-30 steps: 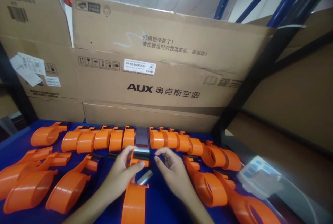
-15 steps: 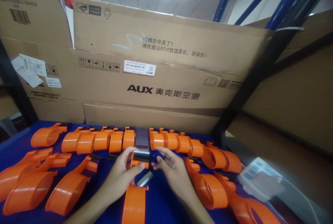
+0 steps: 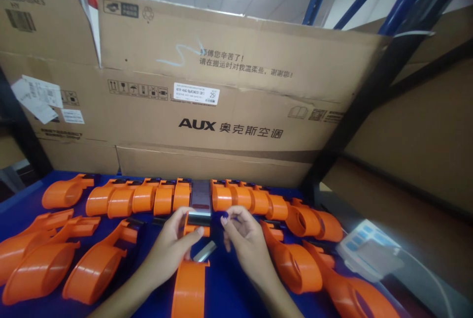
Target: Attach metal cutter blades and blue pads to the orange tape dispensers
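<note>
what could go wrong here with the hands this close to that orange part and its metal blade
1. The left hand holds the orange tape dispenser right beside its bare metal blade; a slip could nick a finger.
2. The right hand pinches a small dark piece in its fingertips; if dropped it might vanish on the blue table.
3. The row of orange dispensers lies close behind; a nudge could knock it askew.
</note>
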A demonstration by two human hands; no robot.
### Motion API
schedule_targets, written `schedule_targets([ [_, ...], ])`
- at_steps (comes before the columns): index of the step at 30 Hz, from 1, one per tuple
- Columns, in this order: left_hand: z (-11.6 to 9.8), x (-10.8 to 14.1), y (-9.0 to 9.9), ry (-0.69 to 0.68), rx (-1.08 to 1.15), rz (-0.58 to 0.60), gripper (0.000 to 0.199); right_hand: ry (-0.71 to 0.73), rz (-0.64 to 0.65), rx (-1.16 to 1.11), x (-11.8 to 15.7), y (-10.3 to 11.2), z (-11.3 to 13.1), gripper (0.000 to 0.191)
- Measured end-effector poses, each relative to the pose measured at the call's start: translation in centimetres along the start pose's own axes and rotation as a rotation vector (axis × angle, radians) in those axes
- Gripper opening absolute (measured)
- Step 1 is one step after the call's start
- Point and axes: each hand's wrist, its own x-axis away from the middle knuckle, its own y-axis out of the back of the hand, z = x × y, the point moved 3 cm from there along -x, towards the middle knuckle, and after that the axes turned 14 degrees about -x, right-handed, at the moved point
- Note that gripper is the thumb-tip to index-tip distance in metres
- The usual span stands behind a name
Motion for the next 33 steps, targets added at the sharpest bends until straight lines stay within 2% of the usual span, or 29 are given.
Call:
schedule_targets([
  [6, -0.5, 0.1, 0.0, 0.010, 0.038, -0.027, 0.040, 0.018, 0.055, 0.012, 0.9, -1.2, 0.1, 0.030],
  [13, -0.4, 0.3, 0.0, 0.015, 0.052, -0.041, 0.042, 0.196, 0.126, 0.429, 1.6, -1.5, 0.3, 0.017],
  [18, -0.3, 0.4, -0.1, -0.006, 0.045, -0.044, 0.039, 0.276, 0.188, 0.602, 1.6, -1.4, 0.5, 0.012],
  [33, -0.2, 0.3, -0.2, -0.001, 0.024, -0.017, 0.041, 0.381, 0.304, 0.679, 1.6, -1.5, 0.9, 0.018],
])
